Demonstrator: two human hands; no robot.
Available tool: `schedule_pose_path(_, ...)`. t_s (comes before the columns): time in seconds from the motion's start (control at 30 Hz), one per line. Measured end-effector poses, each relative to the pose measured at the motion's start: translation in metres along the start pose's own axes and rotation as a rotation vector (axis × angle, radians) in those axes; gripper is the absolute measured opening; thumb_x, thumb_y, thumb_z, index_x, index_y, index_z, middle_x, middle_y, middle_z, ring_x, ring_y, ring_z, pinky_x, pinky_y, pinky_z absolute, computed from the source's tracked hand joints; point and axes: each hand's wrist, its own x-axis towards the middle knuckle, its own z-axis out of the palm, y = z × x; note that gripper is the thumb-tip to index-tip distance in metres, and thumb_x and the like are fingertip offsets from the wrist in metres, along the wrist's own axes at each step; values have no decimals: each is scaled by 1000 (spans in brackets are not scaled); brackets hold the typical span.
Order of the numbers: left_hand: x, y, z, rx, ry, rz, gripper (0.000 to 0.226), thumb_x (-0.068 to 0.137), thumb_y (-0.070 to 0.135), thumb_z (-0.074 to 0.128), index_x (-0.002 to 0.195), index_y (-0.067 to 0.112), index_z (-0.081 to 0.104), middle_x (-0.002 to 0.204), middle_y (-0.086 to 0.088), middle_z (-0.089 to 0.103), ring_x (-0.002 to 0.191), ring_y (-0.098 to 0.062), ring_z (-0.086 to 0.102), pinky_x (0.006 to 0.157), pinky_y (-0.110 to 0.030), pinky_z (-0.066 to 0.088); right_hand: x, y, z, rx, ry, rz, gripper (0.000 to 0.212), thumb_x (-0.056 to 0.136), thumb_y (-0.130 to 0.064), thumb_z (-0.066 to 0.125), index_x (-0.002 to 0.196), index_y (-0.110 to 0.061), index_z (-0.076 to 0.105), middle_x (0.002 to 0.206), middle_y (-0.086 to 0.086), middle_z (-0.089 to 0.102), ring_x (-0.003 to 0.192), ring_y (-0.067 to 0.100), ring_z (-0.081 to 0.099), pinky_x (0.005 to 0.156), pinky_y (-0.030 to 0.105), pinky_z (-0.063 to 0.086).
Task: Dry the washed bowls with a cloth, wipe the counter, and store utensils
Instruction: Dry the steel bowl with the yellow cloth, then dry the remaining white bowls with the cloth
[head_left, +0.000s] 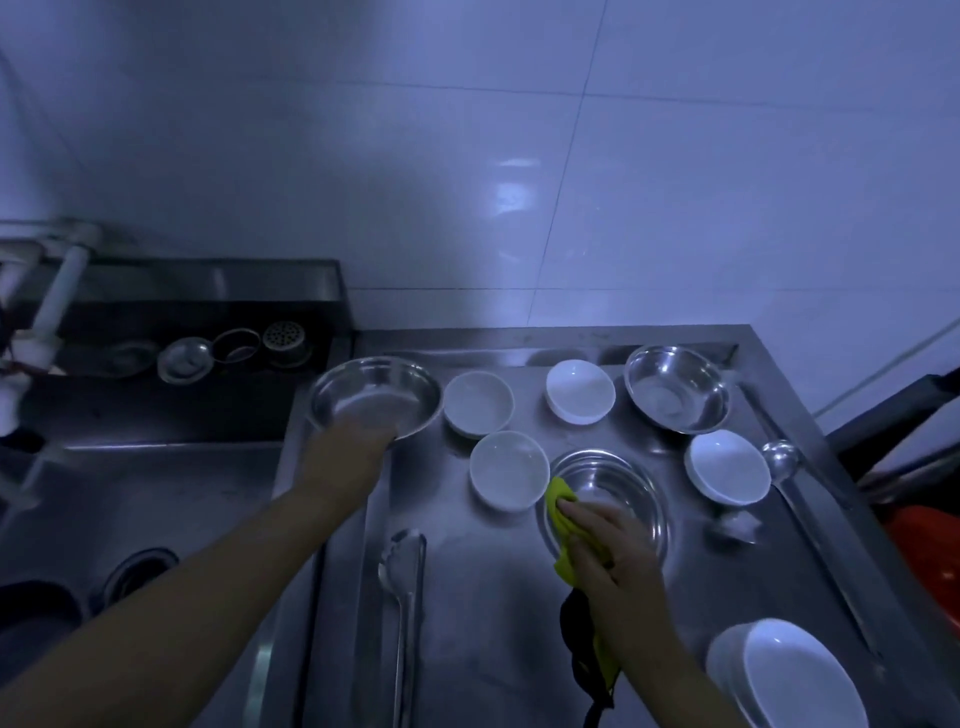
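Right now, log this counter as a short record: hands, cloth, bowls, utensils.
left hand: grips the near rim of the steel basin at the sink-side edge
right hand: presses the yellow cloth on the steel bowl
white bowls: several on the counter, upright
second steel bowl: back right, untouched
utensils: spoon front left, ladle right
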Motion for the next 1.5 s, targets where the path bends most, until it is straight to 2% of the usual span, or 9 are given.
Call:
schedule_pose_path(0.1,29,1,19,133,-31,-45,36,98,17,35,130,16,52,125,-8,58,112,-25,55,85,-28,39,16,10,4,55,3,6,58,77,21,63,103,-30,71,108,-4,62,102,6,52,80,4,42)
schedule_pose_path(0.27,65,2,41,117,-37,-66,34,98,12,35,128,13,52,124,-6,58,114,-20,53,93,-27,38,39,29,9,65,5,-3,77,75,18,67,114,-48,58,107,-10,66,103,6,53,84,4,39)
schedule_pose_path(0.43,75,-5,52,91,8,44,33,87,-1,50,117,5,63,107,-19,66,99,-34,62,81,-41,50,54,40,12,29,0,-5,60,72,-7,60,113,-50,59,114,-32,58,102,-6,50,87,1,35)
schedule_pose_path(0.67,89,3,66,210,-81,135,26,79,-2,47,98,8,62,92,-12,65,85,-30,62,65,-35,47,68,52,16,-3,-18,15,70,76,5,64,108,-58,61,114,-29,58,101,-6,51,84,-1,35)
schedule_pose_path(0.8,90,4,70,219,-79,170,16,73,-8,55,82,3,62,74,-16,64,67,-31,62,54,-37,49,71,60,15,12,-34,77,83,74,20,66,109,-55,60,114,-21,60,105,12,55,91,17,43)
schedule_pose_path(0.93,88,0,75,251,-111,115,14,80,-4,50,87,5,59,81,-14,63,73,-26,59,57,-30,40,73,63,13,56,-47,113,63,76,20,64,106,-36,73,107,-7,67,106,19,56,89,46,50)
schedule_pose_path(1.13,89,25,73,273,22,427,40,59,3,75,98,6,68,89,-9,68,77,-27,65,70,-34,53,79,53,6,72,-54,139,56,78,18,63,107,-30,66,111,2,64,104,2,53,90,11,41)
schedule_pose_path(1.3,110,65,86,397,-40,673,7,66,17,73,69,14,68,69,-2,66,74,-21,66,64,-28,53,82,55,-1,63,-41,145,55,80,15,63,102,-35,66,112,-9,61,110,12,56,92,12,41)
schedule_pose_path(1.5,122,79,94,433,-142,638,27,40,11,88,50,19,65,50,2,60,52,-18,61,51,-19,49,82,63,-19,58,-11,146,53,79,17,62,102,-30,68,112,-6,64,110,14,56,94,20,42)
